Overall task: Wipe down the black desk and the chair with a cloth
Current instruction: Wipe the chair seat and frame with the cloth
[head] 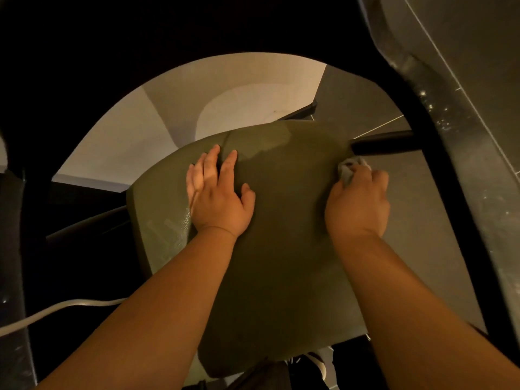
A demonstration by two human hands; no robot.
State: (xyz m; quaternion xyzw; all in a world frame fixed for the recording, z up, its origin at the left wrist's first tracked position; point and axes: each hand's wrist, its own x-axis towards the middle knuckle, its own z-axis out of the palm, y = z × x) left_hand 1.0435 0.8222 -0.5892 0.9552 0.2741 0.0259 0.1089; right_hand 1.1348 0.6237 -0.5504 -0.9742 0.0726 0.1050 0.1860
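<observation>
The chair's olive-green seat cushion fills the middle of the view, seen from above. My left hand rests flat on the seat's far left part, fingers straight and spread. My right hand grips a small crumpled grey cloth at the seat's far right edge, just below a black chair armrest. Most of the cloth is hidden under my fingers. The black desk arches dark across the top of the view.
A black frame bar runs diagonally down the right side over grey floor tiles. A pale cable crosses the lower left. A light wall shows under the desk. A white shoe peeks out below the seat.
</observation>
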